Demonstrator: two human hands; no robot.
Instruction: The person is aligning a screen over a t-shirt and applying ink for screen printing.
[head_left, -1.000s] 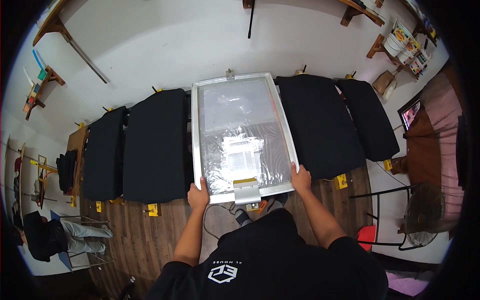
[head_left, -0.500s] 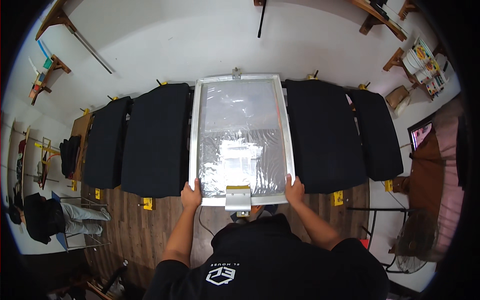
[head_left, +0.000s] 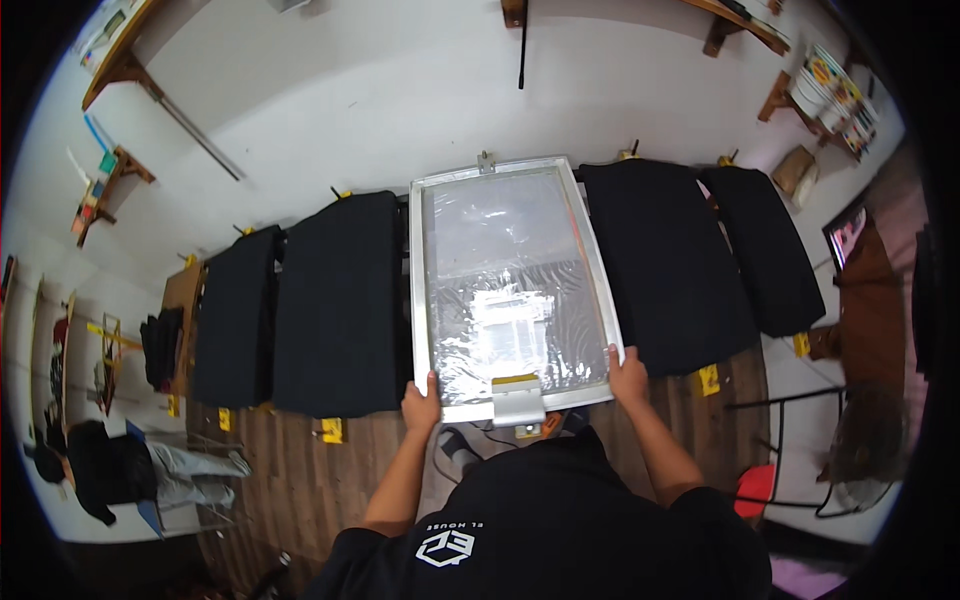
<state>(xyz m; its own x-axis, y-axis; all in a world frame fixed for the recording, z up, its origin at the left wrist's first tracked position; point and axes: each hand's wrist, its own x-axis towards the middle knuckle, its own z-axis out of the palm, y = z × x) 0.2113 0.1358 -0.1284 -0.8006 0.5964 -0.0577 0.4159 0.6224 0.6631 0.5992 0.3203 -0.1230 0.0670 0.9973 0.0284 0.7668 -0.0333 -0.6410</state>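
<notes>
A silver-rimmed screen printing frame (head_left: 421, 290) lies in front of me, its mesh covered by wrinkled, shiny clear film (head_left: 500, 220). My left hand (head_left: 423, 405) is closed round its near left corner, thumb on top of the rim. At the near right side my right hand (head_left: 629, 378) grips the rim the same way. Between them a metal bracket (head_left: 517, 405) with a yellow edge clasps the near rim. On the far rim sits a small metal catch (head_left: 486, 162). What lies beneath the frame is hidden.
Black cloth-covered boards flank the frame, the inner left (head_left: 338, 305) and inner right (head_left: 665, 260) being closest. Yellow clamps (head_left: 332, 430) show along their edges. Another person (head_left: 115, 475) is at the far left. A fan (head_left: 868, 445) stands at right; wooden shelves (head_left: 125, 70) hang on the wall.
The whole view has shifted and tilted slightly, so the frame and boards appear farther right. Both hands keep their hold on the rim.
</notes>
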